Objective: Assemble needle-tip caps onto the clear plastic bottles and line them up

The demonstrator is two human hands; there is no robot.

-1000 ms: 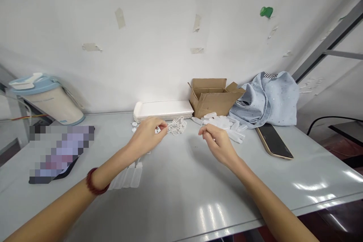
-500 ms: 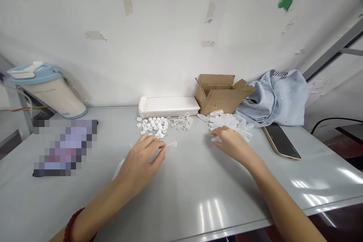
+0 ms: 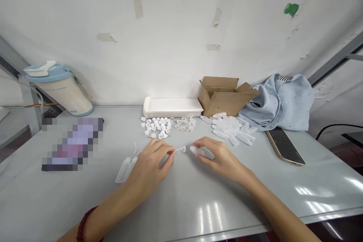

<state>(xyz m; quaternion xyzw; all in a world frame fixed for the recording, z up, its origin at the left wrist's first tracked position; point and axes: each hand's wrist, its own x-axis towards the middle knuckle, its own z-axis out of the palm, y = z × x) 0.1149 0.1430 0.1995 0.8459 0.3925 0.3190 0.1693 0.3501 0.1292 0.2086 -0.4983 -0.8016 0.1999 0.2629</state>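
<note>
My left fingers [image 3: 170, 152], pinched together, hold a cord [image 3: 179, 149]; my right fingers [image 3: 204, 142], parted, grip a bottle [image 3: 200, 151] just beside it.

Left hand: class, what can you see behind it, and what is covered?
Small translucent bottles show past the left hand, one partly covered; whether it hides more cannot be seen.

- My left hand [image 3: 153, 162], back upward, pinches thumb [image 3: 167, 163] against fingers [image 3: 169, 149].
- My right hand [image 3: 222, 159] curls, thumb and fingers a little apart.
- My forearms [image 3: 272, 202] slant inward, hands near, not touching.
</note>
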